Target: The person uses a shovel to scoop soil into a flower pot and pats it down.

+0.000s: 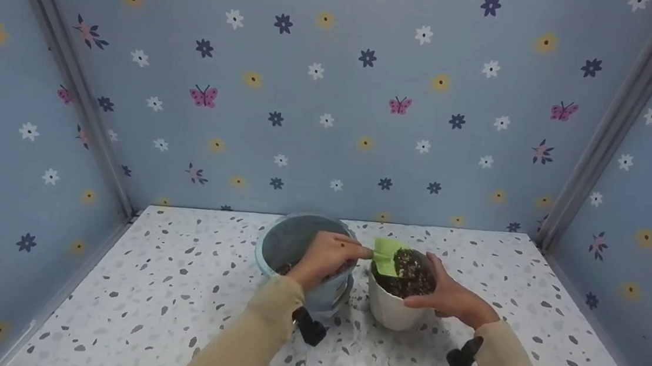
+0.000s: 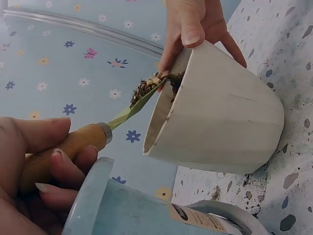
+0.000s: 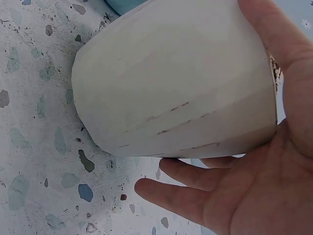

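My left hand [image 1: 328, 258] grips the wooden handle of a small garden trowel [image 2: 80, 147], reaching across the rim of a light blue flower pot [image 1: 263, 257]. The trowel's green blade [image 1: 384, 258] lies over the mouth of a white flower pot [image 1: 389, 307]. In the left wrist view, dark potting soil [image 2: 143, 91] is heaped on the blade, its tip at the rim. More soil [image 1: 417, 276] shows inside the white pot. My right hand [image 1: 460, 300] holds this pot at its right side, thumb by the rim and fingers around the wall [image 3: 195, 88].
The pots stand close together on a white speckled tabletop [image 1: 175, 288], near the patterned back wall [image 1: 333, 95]. Crumbs of soil [image 2: 234, 193] are scattered on the table around their bases. A paper label [image 2: 200, 219] is on the blue pot's side. Side walls close in left and right.
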`<state>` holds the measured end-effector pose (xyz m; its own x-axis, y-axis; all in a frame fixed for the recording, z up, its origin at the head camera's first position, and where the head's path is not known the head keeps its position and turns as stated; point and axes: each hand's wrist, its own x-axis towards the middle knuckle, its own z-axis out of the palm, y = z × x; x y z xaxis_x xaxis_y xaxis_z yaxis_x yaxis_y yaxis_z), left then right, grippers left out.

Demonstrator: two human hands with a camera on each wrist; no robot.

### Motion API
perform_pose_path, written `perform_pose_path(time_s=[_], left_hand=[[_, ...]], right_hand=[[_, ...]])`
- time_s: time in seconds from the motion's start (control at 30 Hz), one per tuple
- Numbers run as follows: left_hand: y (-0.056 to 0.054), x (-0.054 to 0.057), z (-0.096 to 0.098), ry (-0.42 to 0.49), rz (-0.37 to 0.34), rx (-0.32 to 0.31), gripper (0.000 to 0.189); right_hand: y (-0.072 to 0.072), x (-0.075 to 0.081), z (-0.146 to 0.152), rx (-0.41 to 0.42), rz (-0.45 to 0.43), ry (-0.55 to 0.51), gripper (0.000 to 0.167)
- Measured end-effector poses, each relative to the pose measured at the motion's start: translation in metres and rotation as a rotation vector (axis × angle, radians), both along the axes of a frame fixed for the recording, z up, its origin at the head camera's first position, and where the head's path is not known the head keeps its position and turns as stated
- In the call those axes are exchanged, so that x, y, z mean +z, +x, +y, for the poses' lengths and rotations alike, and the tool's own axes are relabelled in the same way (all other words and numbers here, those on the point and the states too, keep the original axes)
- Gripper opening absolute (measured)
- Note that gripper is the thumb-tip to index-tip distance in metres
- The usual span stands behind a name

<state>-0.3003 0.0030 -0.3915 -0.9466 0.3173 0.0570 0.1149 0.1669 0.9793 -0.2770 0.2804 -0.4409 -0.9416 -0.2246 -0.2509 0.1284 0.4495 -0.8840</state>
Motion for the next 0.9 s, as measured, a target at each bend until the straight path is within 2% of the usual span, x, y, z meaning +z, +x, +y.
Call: perform_pose_path(time_s=[0.13, 0.33, 0.57, 0.73, 0.9], left_hand=[[-0.0002, 0.0004, 0.0004, 0.001, 0.013, 0.005, 0.016], [0.0013, 0.0015, 0.0026, 0.017, -0.005, -0.004, 0.014], [0.0045, 0.0057, 0.0041, -0.173, 0.138, 0.012, 0.024], [0.005, 0.0062, 0.0028, -0.174, 0.134, 0.001, 0.024], [0.0038, 0.0019, -0.001, -0.167, 0.172, -0.035, 0.025]], right_hand=[[0.0, 0.0014, -0.0007, 0.001, 0.0, -0.007, 0.128], [0.0009, 0.0018, -0.0003, 0.008, 0.001, -0.002, 0.129], [-0.0017, 0.0001, 0.0, 0.001, -0.003, -0.007, 0.128], [-0.0007, -0.0018, -0.0007, 0.001, 0.009, 0.014, 0.128], [0.0003, -0.0022, -0.0014, -0.011, 0.014, 0.031, 0.128]])
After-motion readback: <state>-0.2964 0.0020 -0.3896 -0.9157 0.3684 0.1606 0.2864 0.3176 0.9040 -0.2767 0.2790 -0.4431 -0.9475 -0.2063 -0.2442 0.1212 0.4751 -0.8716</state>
